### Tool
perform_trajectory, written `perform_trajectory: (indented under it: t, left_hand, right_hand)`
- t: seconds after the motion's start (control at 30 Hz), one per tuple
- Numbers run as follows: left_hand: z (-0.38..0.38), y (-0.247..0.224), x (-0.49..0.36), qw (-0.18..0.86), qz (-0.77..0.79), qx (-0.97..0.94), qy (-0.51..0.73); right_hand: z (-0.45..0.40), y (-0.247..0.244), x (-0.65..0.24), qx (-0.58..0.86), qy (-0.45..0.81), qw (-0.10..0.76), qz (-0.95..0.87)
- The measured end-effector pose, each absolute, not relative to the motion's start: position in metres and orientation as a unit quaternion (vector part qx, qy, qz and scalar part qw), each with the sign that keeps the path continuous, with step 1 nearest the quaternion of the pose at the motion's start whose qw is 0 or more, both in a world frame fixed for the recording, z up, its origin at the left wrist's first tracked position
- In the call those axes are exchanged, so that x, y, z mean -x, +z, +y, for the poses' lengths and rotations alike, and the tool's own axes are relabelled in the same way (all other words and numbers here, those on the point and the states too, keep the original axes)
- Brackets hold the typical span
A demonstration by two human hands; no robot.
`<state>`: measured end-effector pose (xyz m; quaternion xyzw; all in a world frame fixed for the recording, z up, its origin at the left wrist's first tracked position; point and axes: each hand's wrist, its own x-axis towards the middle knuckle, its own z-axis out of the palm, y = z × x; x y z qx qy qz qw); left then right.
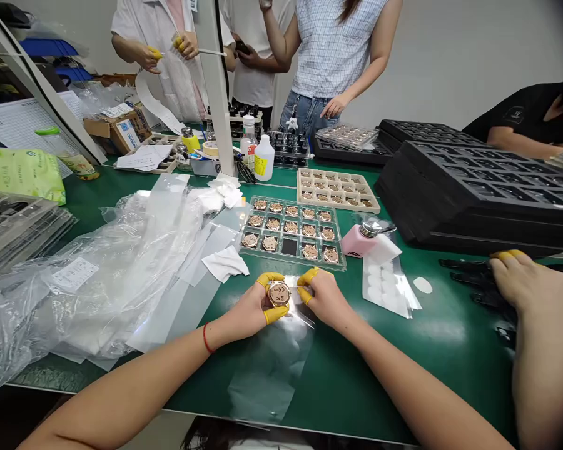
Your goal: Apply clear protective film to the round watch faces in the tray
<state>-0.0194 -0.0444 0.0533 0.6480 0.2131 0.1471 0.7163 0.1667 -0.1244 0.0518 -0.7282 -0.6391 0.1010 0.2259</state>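
My left hand (256, 306), with yellow finger covers and a red string at the wrist, holds a round rose-gold watch body (279, 293) with its printed back facing up. Just to its right, my right hand (323, 292) has its covered fingertips pinched together at a piece of clear film; what exactly they grip is too small to tell. A clear sheet (267, 369) lies on the green table below the hands. Beyond them sits a clear tray (340, 259) of similar round bodies, with one vacant compartment in its front row.
Plastic bags (117, 269) and a white cloth (225, 264) lie left. A pink bottle (358, 240), white pad sheets (387, 281), a beige tray (378, 207) and black foam trays (473, 194) are right. Another person's hand (528, 281) rests far right; people stand behind the table.
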Motion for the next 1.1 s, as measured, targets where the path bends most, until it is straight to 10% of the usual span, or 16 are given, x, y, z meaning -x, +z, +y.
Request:
perform_trajectory:
  t: [0.57,1.1]
  left_hand:
    - [-0.047,0.056,0.017,0.705,0.234,-0.646,0.175]
    - [-0.029,0.062,0.026,0.664,0.23,-0.673,0.232]
  right_hand:
    - [-0.131,0.064,-0.141,0.646,0.024,0.367,-0.669]
    - [-0.14,0.068,-0.152,0.628,0.518,0.411,-0.41]
